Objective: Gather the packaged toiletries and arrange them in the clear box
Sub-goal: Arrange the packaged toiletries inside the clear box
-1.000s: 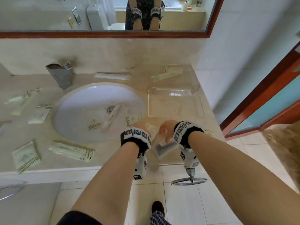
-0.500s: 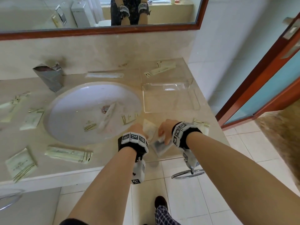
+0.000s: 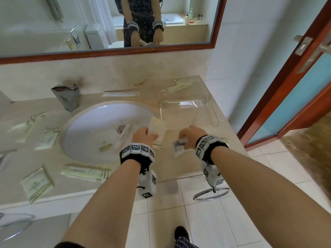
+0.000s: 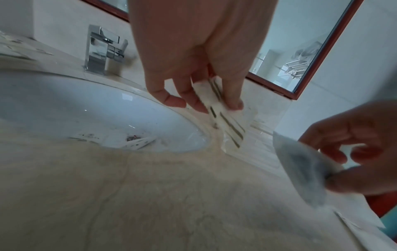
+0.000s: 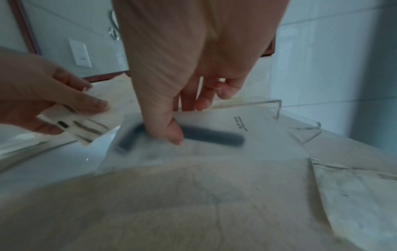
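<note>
My left hand (image 3: pixel 148 133) pinches a cream packet with dark stripes (image 3: pixel 157 127) over the sink's right rim. In the left wrist view the fingers (image 4: pixel 234 103) clamp that striped packet (image 4: pixel 225 118). My right hand (image 3: pixel 182 138) grips a translucent packet holding a dark razor-like item (image 3: pixel 179 148). The right wrist view shows its thumb (image 5: pixel 171 132) pressed on this translucent packet (image 5: pixel 214 135). The clear box (image 3: pixel 214 119) stands just beyond both hands on the counter's right side, and its far wall (image 5: pixel 277 105) shows in the right wrist view.
Several cream packets lie on the counter left of the sink (image 3: pixel 84 151), and some lie inside the basin. A long packet (image 3: pixel 121 94) rests behind the sink near the faucet (image 3: pixel 67 97). Two packets (image 3: pixel 179 86) sit behind the box. A door (image 3: pixel 295 86) stands at right.
Both hands have lifted their packets off the counter's front edge and moved them forward toward the clear box. The left hand's cream packet now shows raised above the sink rim.
</note>
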`<state>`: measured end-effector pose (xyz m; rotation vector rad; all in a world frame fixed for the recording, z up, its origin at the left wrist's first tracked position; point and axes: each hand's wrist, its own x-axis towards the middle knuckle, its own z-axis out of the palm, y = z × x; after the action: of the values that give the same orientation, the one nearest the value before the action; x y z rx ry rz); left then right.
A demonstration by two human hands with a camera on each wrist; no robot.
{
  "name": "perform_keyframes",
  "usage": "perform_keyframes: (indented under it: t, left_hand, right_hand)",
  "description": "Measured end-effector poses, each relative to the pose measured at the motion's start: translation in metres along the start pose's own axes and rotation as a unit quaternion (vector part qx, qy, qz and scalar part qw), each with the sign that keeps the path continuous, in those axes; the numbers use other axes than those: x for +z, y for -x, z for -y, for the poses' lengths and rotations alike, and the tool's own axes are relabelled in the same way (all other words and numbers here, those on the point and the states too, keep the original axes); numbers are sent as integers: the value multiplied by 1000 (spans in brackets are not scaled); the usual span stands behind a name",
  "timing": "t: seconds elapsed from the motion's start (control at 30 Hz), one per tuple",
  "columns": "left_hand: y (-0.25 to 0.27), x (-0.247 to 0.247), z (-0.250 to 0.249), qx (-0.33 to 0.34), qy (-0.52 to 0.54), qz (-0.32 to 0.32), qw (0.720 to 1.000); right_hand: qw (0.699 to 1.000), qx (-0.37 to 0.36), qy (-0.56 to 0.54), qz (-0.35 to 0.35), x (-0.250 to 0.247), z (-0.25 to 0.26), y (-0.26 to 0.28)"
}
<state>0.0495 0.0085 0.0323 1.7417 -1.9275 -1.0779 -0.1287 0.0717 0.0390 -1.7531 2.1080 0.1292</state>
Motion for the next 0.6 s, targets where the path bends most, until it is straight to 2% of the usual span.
perform_keyframes:
  t: [0.1, 0.3, 0.47, 0.6]
  left_hand:
    - [4, -8, -6, 10, -2, -42, 999]
    - [-23, -12, -24, 32, -31, -41, 998]
    - [-68, 0, -43, 50, -67, -4, 996]
    - [-100, 17, -61, 58, -86, 28, 994]
  right_hand:
    - [998, 5, -23, -58, -15, -3, 1]
    - [988, 29, -45, -145, -53, -18, -26]
    - [988, 41, -30, -145, -81, -41, -71]
    - [991, 19, 4, -129, -100, -58, -107]
